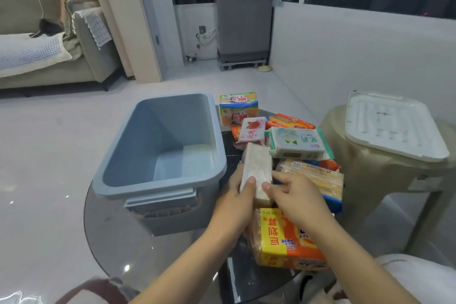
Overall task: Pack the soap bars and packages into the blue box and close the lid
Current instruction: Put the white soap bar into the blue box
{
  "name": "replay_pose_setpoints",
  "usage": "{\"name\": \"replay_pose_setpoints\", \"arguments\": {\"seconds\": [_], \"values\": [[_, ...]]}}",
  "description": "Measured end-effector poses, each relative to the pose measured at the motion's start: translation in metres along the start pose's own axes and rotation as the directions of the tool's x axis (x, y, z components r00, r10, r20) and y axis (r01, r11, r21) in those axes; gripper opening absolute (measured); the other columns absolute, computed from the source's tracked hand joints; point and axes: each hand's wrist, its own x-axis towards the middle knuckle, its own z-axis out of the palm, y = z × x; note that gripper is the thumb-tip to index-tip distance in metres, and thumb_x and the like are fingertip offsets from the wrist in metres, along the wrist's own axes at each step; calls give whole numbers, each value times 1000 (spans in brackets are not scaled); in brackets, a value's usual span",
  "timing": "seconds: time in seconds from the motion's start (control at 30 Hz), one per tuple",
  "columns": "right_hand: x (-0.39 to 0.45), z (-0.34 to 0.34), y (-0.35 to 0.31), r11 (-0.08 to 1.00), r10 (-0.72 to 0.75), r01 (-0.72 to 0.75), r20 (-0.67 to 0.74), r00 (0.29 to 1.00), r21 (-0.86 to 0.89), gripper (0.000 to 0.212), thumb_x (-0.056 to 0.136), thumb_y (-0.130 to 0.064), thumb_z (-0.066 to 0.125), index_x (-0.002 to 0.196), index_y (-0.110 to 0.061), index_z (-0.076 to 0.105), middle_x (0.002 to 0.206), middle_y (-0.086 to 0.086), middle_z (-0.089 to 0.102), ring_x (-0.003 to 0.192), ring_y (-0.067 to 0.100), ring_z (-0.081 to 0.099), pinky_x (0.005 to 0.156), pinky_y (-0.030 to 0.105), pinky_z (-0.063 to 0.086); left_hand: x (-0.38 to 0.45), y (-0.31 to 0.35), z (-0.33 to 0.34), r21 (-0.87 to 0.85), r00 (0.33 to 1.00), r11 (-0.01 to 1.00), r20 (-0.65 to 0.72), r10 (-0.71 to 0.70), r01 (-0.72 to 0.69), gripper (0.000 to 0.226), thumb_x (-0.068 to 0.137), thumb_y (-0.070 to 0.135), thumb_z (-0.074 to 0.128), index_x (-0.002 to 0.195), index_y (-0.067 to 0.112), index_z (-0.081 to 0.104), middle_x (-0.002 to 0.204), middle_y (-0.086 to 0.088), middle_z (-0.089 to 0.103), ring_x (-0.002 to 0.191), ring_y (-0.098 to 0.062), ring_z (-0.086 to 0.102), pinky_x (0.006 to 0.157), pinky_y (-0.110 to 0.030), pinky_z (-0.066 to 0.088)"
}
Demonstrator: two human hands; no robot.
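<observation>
Here we look down on a round smoked-glass table (118, 237). The blue box (158, 155), smooth moulded plastic, rectangular with rounded corners and a ribbed handle ledge on its near end, sits at 10 o'clock from our hands; its lid is off and nothing shows inside.

Both hands meet on one unwrapped soap bar (256, 170), a pale, chalky, rough-faced oblong block. The left hand (237, 195) cups its left edge, thumb pressed on top, fingers curled around the side. The right hand (296, 195) is half closed, thumb tip touching the bar's near right corner, fingers spread loosely over the clear-wrapped tan pack (318, 180) beside it. Whether the bar is lifted off the pile we cannot tell.

At 12 to 1 o'clock, glossy film-wrapped packages crowd together: a green-and-yellow pack (238, 106) farthest, a white pack with a red rose (253, 131), a white-and-green pack (298, 143) tilted on top of orange wrappers. At 6 o'clock, under the right wrist, lies a yellow-and-orange multipack (278, 244).

At 2 o'clock, well apart, the white lid (392, 126), ridged and rectangular, rests on a beige plastic stool (350, 175).
</observation>
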Motion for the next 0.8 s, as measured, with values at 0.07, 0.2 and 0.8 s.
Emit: {"name": "replay_pose_setpoints", "arguments": {"seconds": [0.07,0.2,0.8], "values": [[-4,0,-4,997,-4,4,-11,1000,74,34,89,-29,58,123,-30,59,90,-17,73,73,-10,64,58,8,45,-5,7,-3,7,997,997,-22,78,-78,48,97,27,41,140,48,35,143,14,49,123,-11,53,104,-37,45],[-15,-10,-18,981,-36,49,-74,997,187,41,89,-26,59,129,-29,54,104,-15,71,78,-12,64,62,8,50,-18,24,-5,-19,980,981,-47,194,-195,50,98,24,42,144,42,32,145,16,45,131,-6,45,109,-34,40],[-33,-43,-111,783,-290,321,-144,946,533,35,81,-17,68,97,-47,61,88,-27,72,88,-7,67,67,8,51,-45,110,-45,-160,869,854,-122,480,-494,48,99,15,44,144,29,38,138,11,54,122,-2,54,100,-23,46]]}}
